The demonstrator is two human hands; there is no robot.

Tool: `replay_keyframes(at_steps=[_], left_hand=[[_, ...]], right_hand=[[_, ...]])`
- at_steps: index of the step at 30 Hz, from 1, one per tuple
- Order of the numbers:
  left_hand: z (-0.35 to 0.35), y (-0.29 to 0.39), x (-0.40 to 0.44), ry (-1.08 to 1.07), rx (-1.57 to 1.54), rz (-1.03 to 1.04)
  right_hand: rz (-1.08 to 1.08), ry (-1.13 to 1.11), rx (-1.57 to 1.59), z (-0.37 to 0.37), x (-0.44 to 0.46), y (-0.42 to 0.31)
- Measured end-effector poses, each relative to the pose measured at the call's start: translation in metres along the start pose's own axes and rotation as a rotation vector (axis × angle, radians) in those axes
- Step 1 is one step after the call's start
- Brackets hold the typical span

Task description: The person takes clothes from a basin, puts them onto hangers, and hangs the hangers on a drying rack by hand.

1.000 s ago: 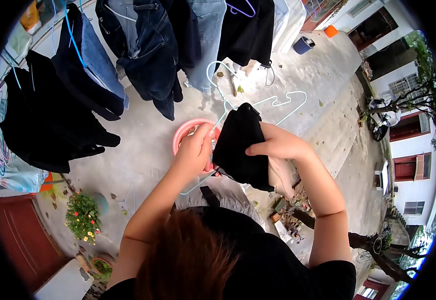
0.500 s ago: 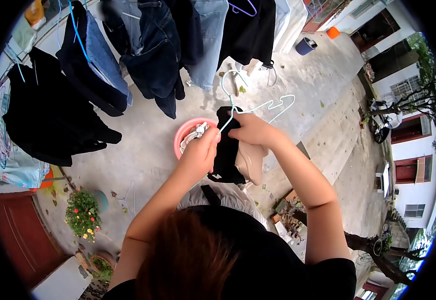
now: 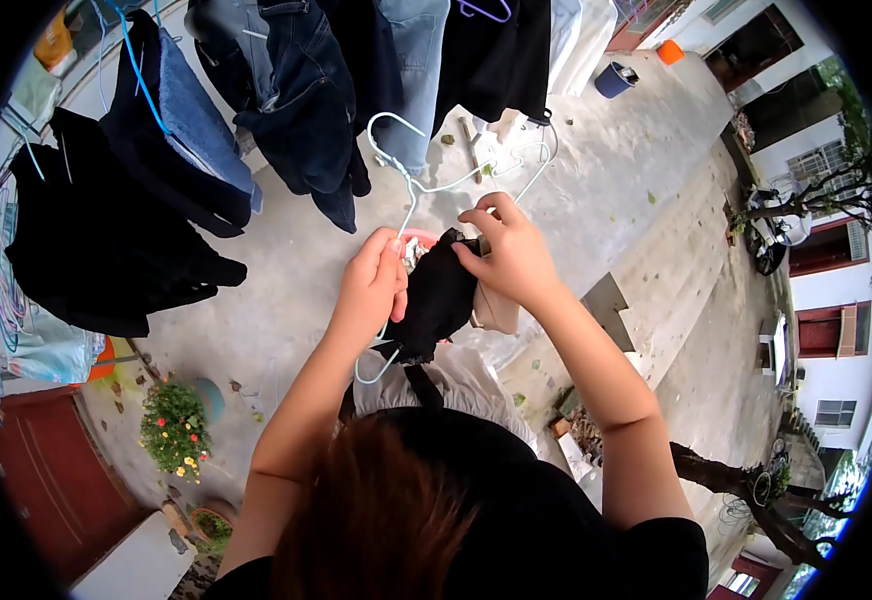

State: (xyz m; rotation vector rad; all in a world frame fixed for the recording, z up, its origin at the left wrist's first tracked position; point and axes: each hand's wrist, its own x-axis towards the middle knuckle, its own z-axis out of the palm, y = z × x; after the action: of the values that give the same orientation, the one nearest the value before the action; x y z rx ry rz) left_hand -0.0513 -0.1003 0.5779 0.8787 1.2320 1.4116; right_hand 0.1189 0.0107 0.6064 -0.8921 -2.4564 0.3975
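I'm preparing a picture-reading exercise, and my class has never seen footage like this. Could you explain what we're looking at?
No machine is doing the work: a camera worn on a person's head looks forward and down at their bare hands. The left hand grips a pale wire hanger; the right hand touches a black garment, with beige cloth beside it. A pink basin is partly hidden behind. Jeans hang ahead, and a flowering potted plant stands on the concrete ground.
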Motion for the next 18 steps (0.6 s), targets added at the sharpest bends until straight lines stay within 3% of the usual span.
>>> replay_keyframes(at_steps=[5,8,11,18], left_hand=[[-0.011,0.011,0.015,0.058,-0.105,-0.027],[-0.015,0.015,0.025,0.060,-0.173,-0.042],[-0.010,0.021,0.031,0.049,-0.284,-0.102],[-0.011,0.010,0.043,0.165,-0.232,-0.083]], right_hand=[[0.546,0.020,0.440,-0.023,-0.027,0.011],[0.490,-0.113,0.605,-0.019,-0.044,0.011],[0.273,-0.201,0.469,0.026,-0.060,0.022],[0.471,-0.330,0.587,0.025,-0.050,0.013]])
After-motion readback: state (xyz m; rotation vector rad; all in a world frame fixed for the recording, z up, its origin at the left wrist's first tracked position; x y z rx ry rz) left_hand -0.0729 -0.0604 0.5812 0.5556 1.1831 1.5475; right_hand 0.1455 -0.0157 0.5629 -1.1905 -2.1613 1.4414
